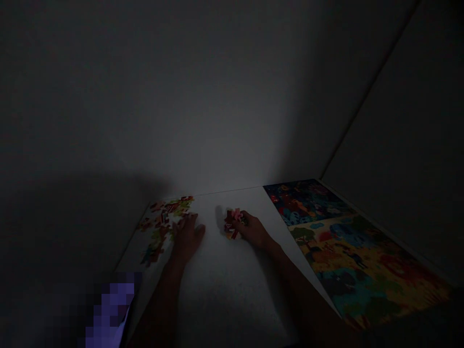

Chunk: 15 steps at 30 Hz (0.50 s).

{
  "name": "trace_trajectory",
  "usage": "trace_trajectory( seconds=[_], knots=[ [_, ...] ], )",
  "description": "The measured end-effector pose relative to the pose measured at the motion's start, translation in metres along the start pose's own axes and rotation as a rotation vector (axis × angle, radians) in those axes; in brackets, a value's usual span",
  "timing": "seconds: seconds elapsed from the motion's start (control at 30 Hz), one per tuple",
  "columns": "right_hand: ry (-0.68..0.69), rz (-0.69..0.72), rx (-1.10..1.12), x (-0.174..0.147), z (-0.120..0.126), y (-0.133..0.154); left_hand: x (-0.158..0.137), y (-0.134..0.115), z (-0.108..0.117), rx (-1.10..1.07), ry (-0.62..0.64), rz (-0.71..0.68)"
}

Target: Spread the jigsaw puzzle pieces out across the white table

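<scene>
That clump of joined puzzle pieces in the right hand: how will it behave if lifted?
The clump of pieces looks thin and flat, so probably light. It seems made of several interlocked bits, so it may sag or come apart if lifted by one edge. The right hand cups it on the white table, where sliding likely keeps it whole. Dim light limits certainty.

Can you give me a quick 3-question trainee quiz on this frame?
1. True or false: the right hand rests on a small clump of joined puzzle pieces.
2. What lies along the table's right side? A) a colourful picture sheet B) a laptop C) a stack of plates
3. Fill in: the left hand lies beside the loose pieces on the ____ table.

Key: 1 true; 2 A; 3 white.
</scene>
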State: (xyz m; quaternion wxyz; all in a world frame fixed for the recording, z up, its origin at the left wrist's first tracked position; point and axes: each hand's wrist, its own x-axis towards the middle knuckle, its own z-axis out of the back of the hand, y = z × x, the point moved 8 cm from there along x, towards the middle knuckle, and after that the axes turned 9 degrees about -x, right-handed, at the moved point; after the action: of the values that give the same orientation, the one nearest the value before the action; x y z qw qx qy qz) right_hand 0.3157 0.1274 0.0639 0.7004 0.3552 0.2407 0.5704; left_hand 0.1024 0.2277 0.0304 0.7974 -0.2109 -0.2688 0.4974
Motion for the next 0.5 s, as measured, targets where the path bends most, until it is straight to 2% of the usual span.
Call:
trace_trajectory(
  seconds=[0.1, 0.17, 0.23, 0.33, 0.4, 0.5],
  knots=[
    [-0.016, 0.026, -0.109, 0.008, 0.001, 0.001, 0.004, 0.011, 0.011, 0.049, -0.077, 0.055],
    [-0.061, 0.017, -0.262, 0.016, 0.004, -0.002, 0.006, 0.011, 0.016, 0.074, -0.118, 0.068],
    [-0.182, -0.032, -0.386, 0.022, 0.013, -0.008, 0.006, -0.002, 0.015, 0.046, -0.145, 0.009],
    [-0.323, -0.075, -0.348, 0.019, 0.024, -0.019, -0.003, -0.043, -0.002, -0.091, -0.107, -0.197],
    [-0.28, -0.008, -0.252, 0.014, 0.022, -0.023, -0.015, -0.071, -0.02, -0.144, -0.03, -0.29],
    [-0.047, 0.159, -0.15, 0.003, 0.012, -0.021, -0.034, -0.108, -0.042, -0.225, 0.077, -0.467]
  ],
)
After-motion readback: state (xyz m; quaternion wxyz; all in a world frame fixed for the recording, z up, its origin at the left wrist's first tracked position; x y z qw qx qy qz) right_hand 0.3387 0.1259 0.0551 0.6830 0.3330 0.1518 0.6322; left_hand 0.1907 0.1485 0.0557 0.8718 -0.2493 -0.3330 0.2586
